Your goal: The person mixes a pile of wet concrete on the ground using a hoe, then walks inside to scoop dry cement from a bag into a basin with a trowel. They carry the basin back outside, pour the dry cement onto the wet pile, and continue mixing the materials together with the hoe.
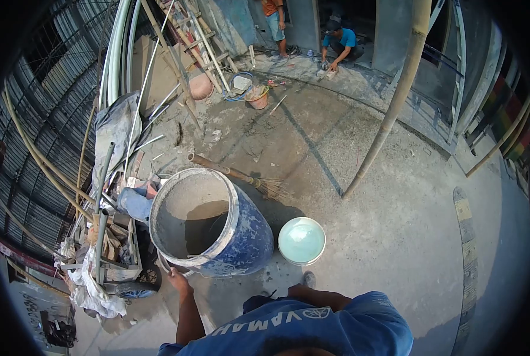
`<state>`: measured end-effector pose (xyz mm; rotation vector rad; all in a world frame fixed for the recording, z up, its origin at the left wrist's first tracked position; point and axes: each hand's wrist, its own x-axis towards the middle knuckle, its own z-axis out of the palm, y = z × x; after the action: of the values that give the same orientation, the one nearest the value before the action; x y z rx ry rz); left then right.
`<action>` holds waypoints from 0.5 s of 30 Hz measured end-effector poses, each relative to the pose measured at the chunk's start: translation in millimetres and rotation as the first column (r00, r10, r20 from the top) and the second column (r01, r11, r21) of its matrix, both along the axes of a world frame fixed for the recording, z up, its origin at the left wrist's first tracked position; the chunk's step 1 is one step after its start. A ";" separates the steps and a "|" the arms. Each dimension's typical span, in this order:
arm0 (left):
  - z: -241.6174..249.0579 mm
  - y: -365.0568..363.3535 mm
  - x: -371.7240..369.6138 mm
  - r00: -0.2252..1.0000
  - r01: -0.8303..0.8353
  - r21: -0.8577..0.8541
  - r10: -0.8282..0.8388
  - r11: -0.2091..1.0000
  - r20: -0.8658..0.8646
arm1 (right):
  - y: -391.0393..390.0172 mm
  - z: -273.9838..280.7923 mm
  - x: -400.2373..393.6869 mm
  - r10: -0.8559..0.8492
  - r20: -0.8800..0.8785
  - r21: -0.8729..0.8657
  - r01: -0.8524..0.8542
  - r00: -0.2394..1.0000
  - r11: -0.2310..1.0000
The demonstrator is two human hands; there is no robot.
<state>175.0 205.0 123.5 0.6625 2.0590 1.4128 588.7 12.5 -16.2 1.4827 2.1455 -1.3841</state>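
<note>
The big blue plastic drum, round-mouthed and scuffed with white (250,231), stands on the ground in front of the wearer, close enough, I'd say, to be worked at arm's length. The left hand (180,281) is at its seven o'clock, fingers up against a pale curved edge (186,272) just below the drum's rim; I cannot tell whether they grip it or only steady it. The right hand is out of sight beyond the bent arm, so I cannot tell its state.

The drum's inner wall is crusted with grey, gritty residue, with a darker patch towards the bottom that may be shadow. At its three o'clock sits a white round bucket with a pale turquoise inside (301,263), probably kept near for easy reach. At one o'clock lies a straw-bristled broom with a thick bamboo handle (271,188), seemingly pushed aside. At eight o'clock stands a worn handcart (125,275), heaped with scraps, crumpled white sacking (102,291) beside it.

At two o'clock a smooth tan bamboo pole (389,115) leans upward, perhaps as a prop, and further off, at one o'clock, a co-worker in turquoise (347,40) crouches on the rough concrete
</note>
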 end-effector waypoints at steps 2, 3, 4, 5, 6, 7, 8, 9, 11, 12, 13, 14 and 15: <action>34.2 26.2 20.7 0.983 0.004 0.023 -0.008 1.000 0.181 | 12.3 -75.0 41.0 0.200 0.031 0.250 -0.202 0.979 0.947; 31.5 41.0 24.9 0.976 -0.013 0.075 -0.004 0.997 0.216 | 12.2 -64.2 68.0 0.038 0.010 0.251 -0.040 0.999 0.967; 30.5 56.6 31.0 0.968 -0.030 0.132 -0.004 0.991 0.250 | 13.1 -49.4 93.1 -0.085 0.023 0.154 0.081 0.996 0.985; 57.4 61.0 58.6 0.982 -0.098 0.025 0.092 0.995 0.167 | 9.5 -39.0 115.1 -0.207 0.050 0.060 0.203 0.977 0.977; 83.2 60.0 83.4 0.981 -0.173 -0.078 0.179 0.982 0.073 | -6.4 -41.1 137.0 -0.432 0.051 -0.004 0.432 0.901 0.902; 77.6 65.2 80.1 0.979 -0.184 -0.090 0.191 0.979 0.072 | -19.1 -50.5 154.7 -0.498 0.072 -0.024 0.501 0.864 0.865; 64.2 68.9 72.6 0.980 -0.198 -0.135 0.195 0.971 -0.037 | -32.2 -56.6 172.4 -0.470 0.111 -0.031 0.476 0.875 0.879; 55.5 71.5 69.5 0.972 -0.212 -0.174 0.190 0.962 -0.139 | -50.5 -65.3 189.3 -0.473 0.132 0.022 0.474 0.871 0.880; 50.1 71.6 72.4 0.953 -0.245 -0.144 0.211 0.959 -0.215 | -92.4 -71.1 213.2 -0.504 0.110 0.142 0.489 0.857 0.861; 50.1 71.2 73.6 0.926 -0.266 -0.104 0.224 0.958 -0.304 | -108.1 -71.6 218.3 -0.539 0.066 0.255 0.508 0.840 0.823; 65.3 69.1 83.5 0.911 -0.300 -0.161 0.232 0.940 -0.340 | -117.7 -68.2 219.5 -0.494 0.121 0.244 0.457 0.861 0.855; 50.4 70.2 73.3 0.911 -0.309 -0.172 0.239 0.935 -0.335 | -127.3 -64.5 221.8 -0.447 0.177 0.229 0.405 0.877 0.885; 30.3 78.0 58.1 0.902 -0.303 -0.130 0.240 0.944 -0.360 | -131.9 -50.8 215.2 -0.509 0.218 0.201 0.472 0.833 0.858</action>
<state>233.1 283.1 153.9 0.5888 2.6072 1.3002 803.9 -119.4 -67.0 2.2540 1.7927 -1.0882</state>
